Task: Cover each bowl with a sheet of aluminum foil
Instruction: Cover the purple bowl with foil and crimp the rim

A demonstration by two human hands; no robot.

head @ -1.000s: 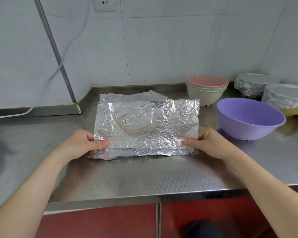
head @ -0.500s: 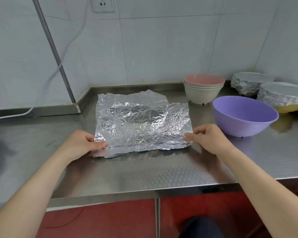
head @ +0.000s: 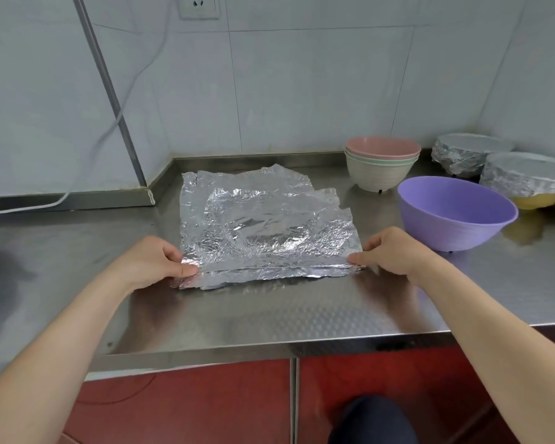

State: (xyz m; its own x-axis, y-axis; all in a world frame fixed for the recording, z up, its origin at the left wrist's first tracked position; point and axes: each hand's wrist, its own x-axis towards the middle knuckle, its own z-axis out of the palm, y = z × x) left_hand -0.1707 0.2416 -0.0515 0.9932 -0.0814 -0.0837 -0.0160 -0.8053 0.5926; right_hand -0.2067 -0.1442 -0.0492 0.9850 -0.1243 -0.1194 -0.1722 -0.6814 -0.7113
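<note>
A stack of crinkled aluminum foil sheets lies on the steel counter in front of me. My left hand pinches the near left corner of the top sheet between thumb and fingers. My right hand pinches the near right corner. The top sheet lies nearly flat on the stack. An uncovered purple bowl stands to the right of the foil. Behind it is a stack of bowls with a pink bowl on top. Two foil-covered bowls stand at the far right, one behind the other.
The steel counter runs into a tiled wall corner at the back. A white cable hangs from the wall socket to the left. A metal pipe runs down the wall. Red cabinet fronts lie below the counter's front edge.
The top foil sheet, lifted and tilted up toward me a second ago, has been lowered nearly flat onto the stack. Both hands stay at its near corners.
</note>
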